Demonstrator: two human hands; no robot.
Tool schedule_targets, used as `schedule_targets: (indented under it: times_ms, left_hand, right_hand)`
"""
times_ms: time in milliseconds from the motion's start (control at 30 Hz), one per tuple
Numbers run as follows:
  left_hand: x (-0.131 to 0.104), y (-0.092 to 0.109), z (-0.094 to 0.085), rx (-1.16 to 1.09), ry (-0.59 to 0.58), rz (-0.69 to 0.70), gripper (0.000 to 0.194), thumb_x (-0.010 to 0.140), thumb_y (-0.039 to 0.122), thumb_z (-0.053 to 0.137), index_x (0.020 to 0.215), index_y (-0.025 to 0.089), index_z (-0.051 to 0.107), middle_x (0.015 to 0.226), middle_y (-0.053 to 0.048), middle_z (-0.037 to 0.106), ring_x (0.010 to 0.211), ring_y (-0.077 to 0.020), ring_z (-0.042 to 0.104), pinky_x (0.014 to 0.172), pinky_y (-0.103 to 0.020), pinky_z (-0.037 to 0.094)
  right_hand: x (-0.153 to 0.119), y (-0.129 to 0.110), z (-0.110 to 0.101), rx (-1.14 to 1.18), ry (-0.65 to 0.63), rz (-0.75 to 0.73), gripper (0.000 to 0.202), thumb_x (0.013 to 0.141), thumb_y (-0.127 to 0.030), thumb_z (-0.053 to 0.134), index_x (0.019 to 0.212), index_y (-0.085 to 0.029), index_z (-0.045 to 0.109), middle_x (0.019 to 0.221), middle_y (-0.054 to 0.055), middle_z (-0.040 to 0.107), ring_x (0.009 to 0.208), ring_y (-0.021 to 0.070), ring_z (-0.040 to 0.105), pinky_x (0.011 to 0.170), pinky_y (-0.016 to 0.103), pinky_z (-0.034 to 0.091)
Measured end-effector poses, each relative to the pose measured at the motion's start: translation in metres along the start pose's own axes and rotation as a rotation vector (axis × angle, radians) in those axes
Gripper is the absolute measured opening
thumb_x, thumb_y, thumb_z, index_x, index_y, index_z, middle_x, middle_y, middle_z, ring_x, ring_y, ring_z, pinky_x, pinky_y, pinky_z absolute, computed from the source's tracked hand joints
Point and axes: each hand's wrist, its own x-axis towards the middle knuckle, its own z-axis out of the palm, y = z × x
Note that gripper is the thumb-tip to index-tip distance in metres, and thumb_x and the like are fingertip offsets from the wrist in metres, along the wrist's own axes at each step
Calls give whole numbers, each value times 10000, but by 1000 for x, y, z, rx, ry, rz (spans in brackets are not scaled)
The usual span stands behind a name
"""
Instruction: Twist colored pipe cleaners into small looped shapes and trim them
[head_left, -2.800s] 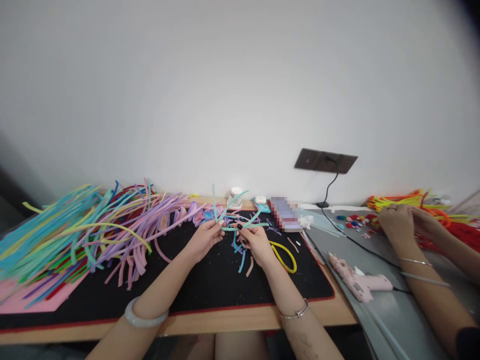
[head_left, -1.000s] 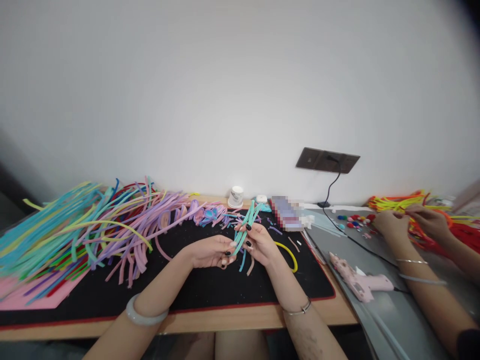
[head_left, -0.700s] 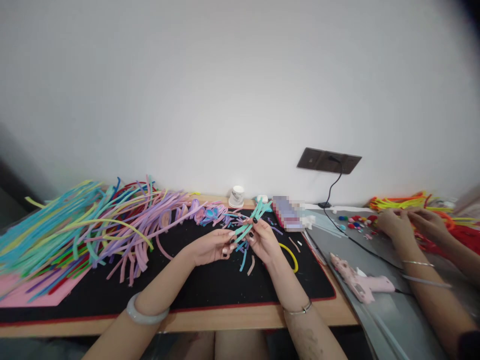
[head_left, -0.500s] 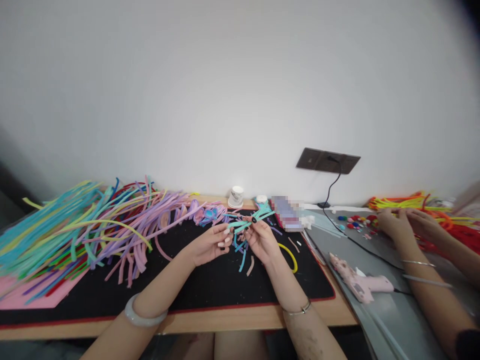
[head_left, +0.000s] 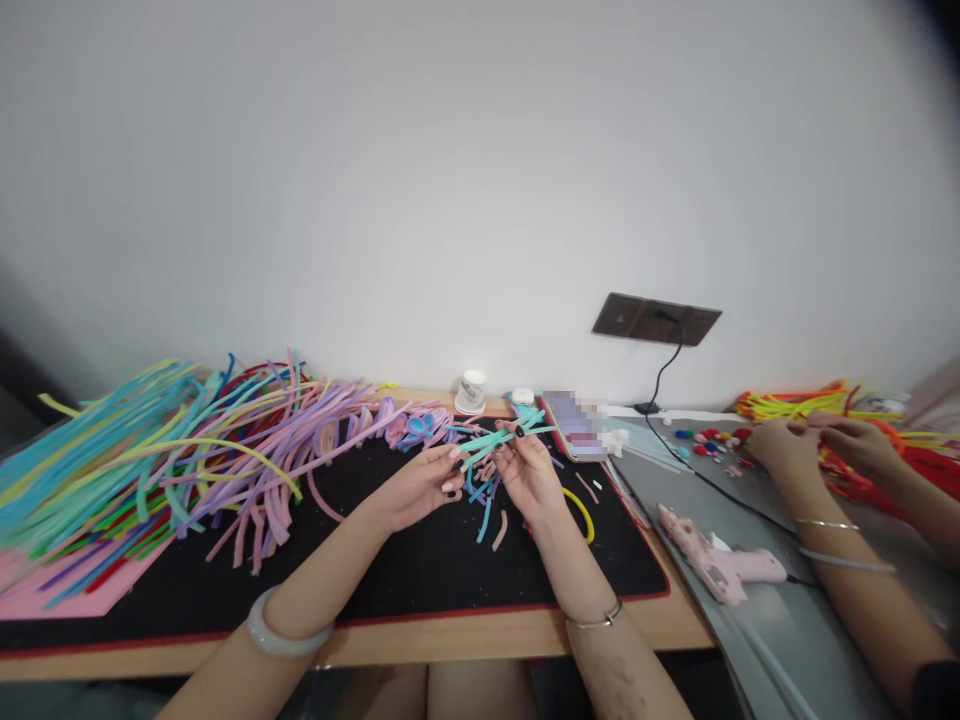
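Just nearer than the white cup (head_left: 472, 384), the left hand (head_left: 420, 489) and right hand (head_left: 531, 475) pinch crossed turquoise strips (head_left: 489, 441) in their fingertips; arranging them seems underway; adjusting one likely calls for steadying the others.

The turquoise strips (head_left: 486, 443), first splayed widely between the left hand (head_left: 426, 488) and right hand (head_left: 531, 478), had become a narrower bundle, steeply raised, then tipped rightward.

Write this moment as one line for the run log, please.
right hand: holds turquoise fuzzy craft stems | left hand: at their ends | below: black red-edged mat | right side: pink glue gun
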Motion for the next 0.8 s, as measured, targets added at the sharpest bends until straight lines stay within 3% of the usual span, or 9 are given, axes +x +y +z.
schedule_targets:
  times_ms: [167,267,333,400,467,600,700,800]
  left_hand:
    - [1,-3,-3,-13,8,67,192,741,295,760,800,155,641,706,22,517,574,-59,442,569,-201,386]
    - [3,-2,-1,24,44,193,248,701,257,792,917,184,696,914,-31,633,827,-119,565,719,-226,440]
    - [4,0,4,63,65,286,241,688,229,799,912,196,716,1054,-48,652,1040,-166,555,853,-252,432]
    - [7,3,11,88,79,369,180,688,233,798,849,195,728,1111,-49,656,1119,-186,534,939,-275,406]
    - [9,6,18,100,98,417,164,694,262,793,827,190,730,1070,-47,678,1051,-181,575,948,-294,413]
    - [11,12,25,120,164,476,204,703,325,780,810,160,727,840,-34,702,812,-157,627,818,-285,482]
    - [10,24,16,99,263,540,184,723,320,763,763,147,714,787,-25,696,790,-154,632,795,-263,491]
    - [9,36,-3,12,417,570,183,688,295,795,732,147,697,728,3,680,726,-128,638,771,-238,501]
  right_hand:
    - [2,3,-1,12,43,37,158,655,-97,761,711,-171,633,741,9,713,608,97,647,607,195,561]
    - [3,8,-2,23,110,102,178,630,-69,767,631,-158,613,681,15,706,598,106,659,600,195,570]
    - [3,14,-3,39,133,142,190,621,-57,768,613,-156,606,687,22,711,612,114,668,621,205,579]
    - [2,21,-3,55,120,174,184,627,-56,765,624,-156,611,713,25,717,639,118,677,653,212,584]
    - [0,27,-3,56,83,202,166,643,-67,762,656,-154,622,728,23,717,664,117,682,677,209,581]
    - [-5,32,1,16,15,270,137,675,-113,757,732,-147,637,749,40,721,709,128,692,685,217,572]
    - [-8,28,3,-69,-3,322,168,670,-167,761,770,-143,628,826,74,728,674,139,684,607,228,554]
    - [-7,20,2,-264,61,198,192,684,-245,743,802,-157,621,709,22,685,517,105,607,473,200,483]
